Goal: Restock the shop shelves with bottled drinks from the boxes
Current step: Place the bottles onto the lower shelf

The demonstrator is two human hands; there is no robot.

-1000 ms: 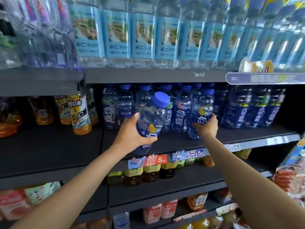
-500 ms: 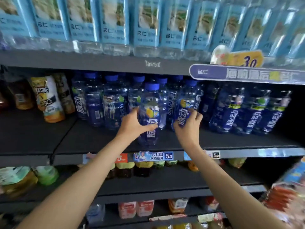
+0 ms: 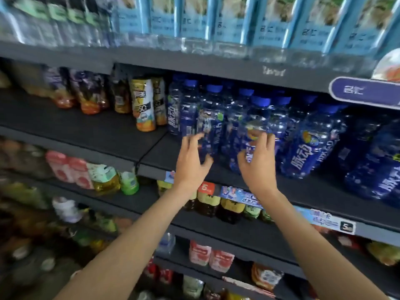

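A row of blue bottled drinks (image 3: 309, 144) with blue caps stands on the dark middle shelf (image 3: 86, 131). My left hand (image 3: 191, 163) is in front of one blue bottle (image 3: 213, 126) at the row's left end, with its fingers spread and the thumb near the bottle's base. My right hand (image 3: 257, 167) is curled round the lower part of a neighbouring blue bottle (image 3: 257, 118) with an orange mark on its label, which stands upright on the shelf. The frame is blurred by motion.
Orange-and-white drink bottles (image 3: 144, 105) stand left of the blue row, with bare shelf further left. Light blue water bottles (image 3: 227, 16) fill the shelf above. Price tags (image 3: 238, 194) line the shelf edge, and mixed drinks (image 3: 207, 200) fill the lower shelves.
The bottle my left hand carried now stands in the row, and that hand has opened off it. The view has swung left and tilted. My right hand stays on its bottle.
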